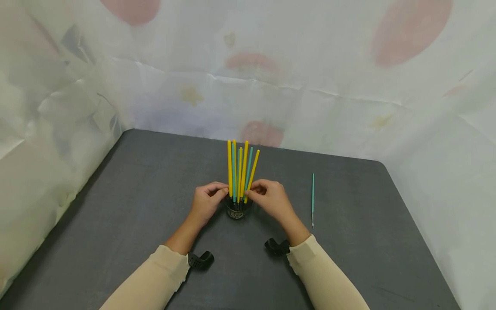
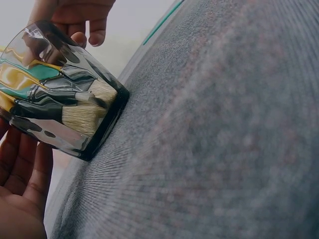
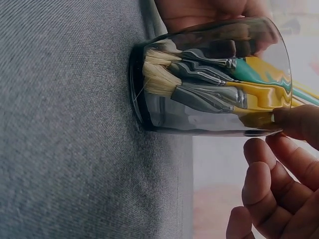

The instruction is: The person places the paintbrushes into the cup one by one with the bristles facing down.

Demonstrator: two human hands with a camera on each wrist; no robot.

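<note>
Gathering the paintbrushes (image 1: 240, 170) in the glass cup (image 1: 237, 210) at frame centre: left hand (image 1: 207, 202) and right hand (image 1: 271, 199) flank the bundle, fingertips pinching the yellow and teal handles just above the rim, bristles down against the cup's dark base per the wrist views. The exact handle each hand grasps can't be told; the right looks to be on the rightmost yellow one. Step in hand, probably: straightening the bunch. Next move calls for a light grip so the cup stays upright on the grey table (image 1: 116, 224). Farther right, one teal brush (image 1: 312, 199) lies loose, well apart.
</note>
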